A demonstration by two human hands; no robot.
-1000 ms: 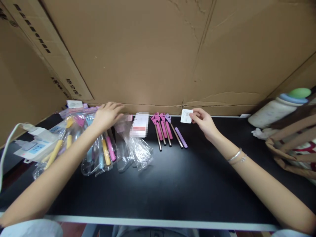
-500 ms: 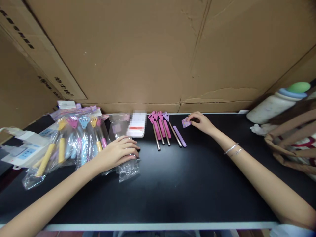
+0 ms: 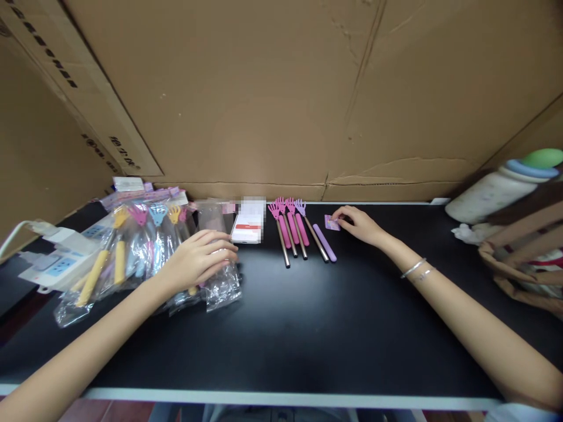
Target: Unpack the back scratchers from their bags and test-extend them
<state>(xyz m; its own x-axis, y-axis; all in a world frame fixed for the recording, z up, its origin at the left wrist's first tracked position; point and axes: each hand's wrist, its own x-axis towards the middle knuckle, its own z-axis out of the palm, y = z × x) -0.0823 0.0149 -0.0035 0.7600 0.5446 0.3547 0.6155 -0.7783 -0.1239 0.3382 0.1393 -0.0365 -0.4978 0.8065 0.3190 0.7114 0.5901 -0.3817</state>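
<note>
My left hand (image 3: 200, 258) rests with outstretched fingers over clear plastic bags (image 3: 223, 287), its palm side hidden. Under and beside it lie several bagged back scratchers in yellow, pink and blue, among them a blue back scratcher (image 3: 158, 215). To the right, my right hand (image 3: 358, 224) has thumb and fingertips closed at the edge of a small purple printed card (image 3: 331, 222) lying on the table. Between my hands, unbagged back scratchers lie side by side: three pink ones (image 3: 291, 206) and a purple one (image 3: 301, 207). Matching pink handles and a purple handle (image 3: 324, 243) lie alongside their metal rods.
Behind the back scratchers stands a cardboard wall (image 3: 264, 117). A phone (image 3: 247, 228), partly pixelated, lies near it. A white power strip (image 3: 59, 269) with plugs sits far left. On the right are a white bottle (image 3: 490, 190), crumpled tissue (image 3: 468, 233) and a brown bag (image 3: 505, 264).
My left hand has shifted slightly left over the bags, drawing the front bag a little with it. My right hand stays at the card, which has turned slightly. The whole view has shifted a little.
</note>
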